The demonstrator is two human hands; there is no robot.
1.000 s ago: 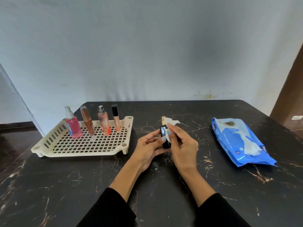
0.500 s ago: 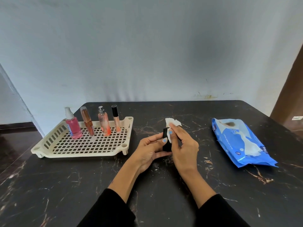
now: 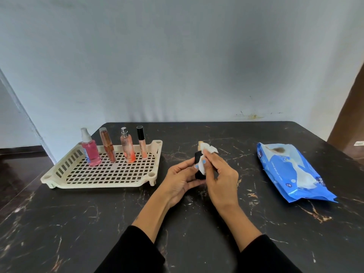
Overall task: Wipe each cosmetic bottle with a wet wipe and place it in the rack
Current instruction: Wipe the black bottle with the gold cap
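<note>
Four bottles already stand in a row along the far edge of the cream rack, which sits on the desk well off to the left of my left hand: a pink spray bottle, a copper tube, a peach spray bottle and a slim tube with a black cap. All four look upright, give or take some wide-angle lean.

The fifth one, a small black bottle with a gold top, is up off the desk between both hands. My left hand has its fingers and thumb curled round the lower part of it from the left side. My right hand pinches a white wet wipe and presses it against the right side of the bottle, so the wipe covers a good part of the body and bunches out just above my right fingers. Can't tell how much of the bottle is wrapped behind the wipe.

The blue wet wipe pack lies flat on the desk well to the right of my right hand, nothing touching it.
</note>
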